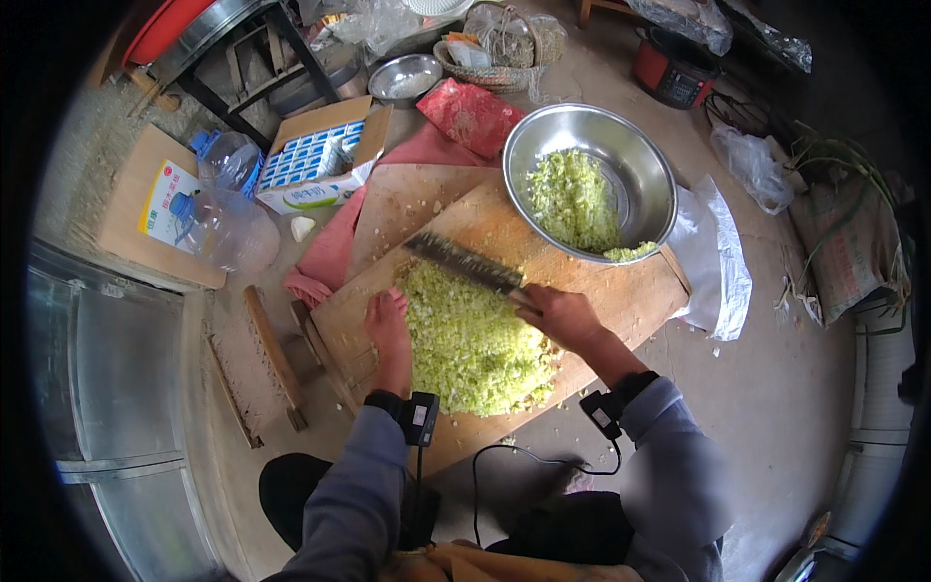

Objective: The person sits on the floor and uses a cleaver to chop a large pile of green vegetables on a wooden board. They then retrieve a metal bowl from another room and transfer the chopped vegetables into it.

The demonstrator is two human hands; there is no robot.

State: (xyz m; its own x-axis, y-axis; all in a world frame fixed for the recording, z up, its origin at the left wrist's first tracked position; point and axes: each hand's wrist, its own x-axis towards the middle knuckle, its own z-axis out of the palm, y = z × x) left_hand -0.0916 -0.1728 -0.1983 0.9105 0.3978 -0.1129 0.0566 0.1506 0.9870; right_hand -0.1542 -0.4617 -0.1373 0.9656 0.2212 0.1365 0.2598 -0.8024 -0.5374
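A broad heap of finely chopped green vegetable [476, 342] lies on a wooden board [611, 298]. My right hand [564, 314] grips the handle of a cleaver [465, 263], whose blade lies along the heap's far edge with green bits stuck to it. At the heap's left side is my left hand [388, 320], its fingers curled; whether it holds anything cannot be told. Beyond the board's right part, a steel basin [658, 171] holds more chopped green vegetable, some of it on the near rim.
Left of the board stand a small wooden stool [273, 349], plastic bottles [233, 229] and an open carton [320, 164] of small packs. A red cloth [327, 254] lies beyond the board. White plastic [716, 269] lies right of the basin. A cable hangs between my forearms.
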